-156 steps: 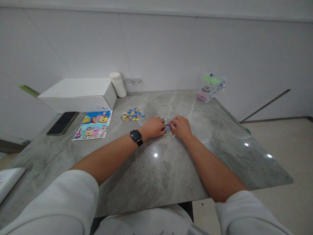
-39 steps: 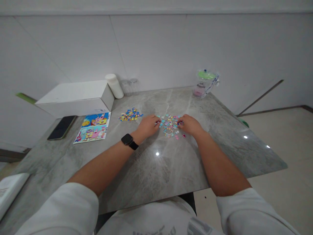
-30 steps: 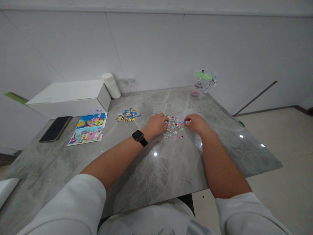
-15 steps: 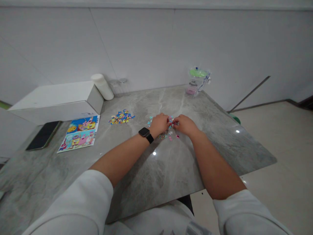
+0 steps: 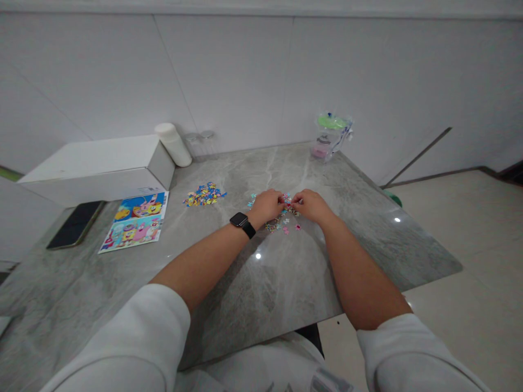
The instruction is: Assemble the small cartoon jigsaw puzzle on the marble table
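Small pastel jigsaw puzzle pieces (image 5: 286, 221) lie in a loose cluster on the grey marbled table (image 5: 265, 283). My left hand (image 5: 267, 206), with a black watch at its wrist, is closed over the left part of the cluster. Its curled fingertips pinch a puzzle piece, mostly hidden from view. Facing it from the right, my right hand (image 5: 310, 206) has thumb and fingers pressed together on a puzzle piece. The fingertips of both hands are close to each other, with reddish and pink pieces between them. Single pieces lie just in front of the hands.
A second pile of blue and yellow puzzle pieces (image 5: 204, 195) lies to the left. Further left are a printed cartoon picture sheet (image 5: 137, 222), a phone (image 5: 75, 225), a white box (image 5: 93, 169) and a white bottle (image 5: 174, 145). A clear plastic bag (image 5: 330, 137) stands near the wall.
My right hand's fingers have shifted slightly to the right, opening a small gap to the left fingertips. The left hand stays nearly in place. The camera view has moved a little.
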`<action>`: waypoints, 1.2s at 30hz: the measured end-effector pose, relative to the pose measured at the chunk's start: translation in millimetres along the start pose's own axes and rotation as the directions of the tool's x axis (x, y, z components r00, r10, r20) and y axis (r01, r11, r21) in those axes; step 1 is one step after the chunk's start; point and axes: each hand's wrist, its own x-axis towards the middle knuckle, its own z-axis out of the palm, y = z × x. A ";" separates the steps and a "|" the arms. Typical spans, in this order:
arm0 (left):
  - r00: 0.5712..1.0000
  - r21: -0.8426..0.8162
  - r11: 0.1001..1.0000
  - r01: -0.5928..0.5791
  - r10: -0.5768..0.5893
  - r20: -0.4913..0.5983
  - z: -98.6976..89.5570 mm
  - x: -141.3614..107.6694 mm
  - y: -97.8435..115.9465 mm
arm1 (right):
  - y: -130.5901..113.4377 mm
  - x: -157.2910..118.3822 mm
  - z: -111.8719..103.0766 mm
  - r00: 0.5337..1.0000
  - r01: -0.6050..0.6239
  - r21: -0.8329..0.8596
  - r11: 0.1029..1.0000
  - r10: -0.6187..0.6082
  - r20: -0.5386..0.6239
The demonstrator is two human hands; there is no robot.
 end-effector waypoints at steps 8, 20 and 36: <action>0.985 0.010 0.988 -0.155 0.155 -0.080 -42.3 -43.9 -42.3 | 23.0 -2.6 -14.2 0.982 -0.190 -0.009 0.982 0.190 0.007; 0.964 0.207 0.945 -0.254 0.230 0.134 -51.5 -113.8 -60.3 | 10.7 -2.8 -3.4 0.996 -0.046 -0.145 0.988 0.057 0.070; 0.970 -0.034 0.998 0.051 -0.058 -0.236 -111.9 -199.9 -123.5 | 9.7 -4.0 0.2 0.996 -0.039 -0.163 0.986 0.052 0.072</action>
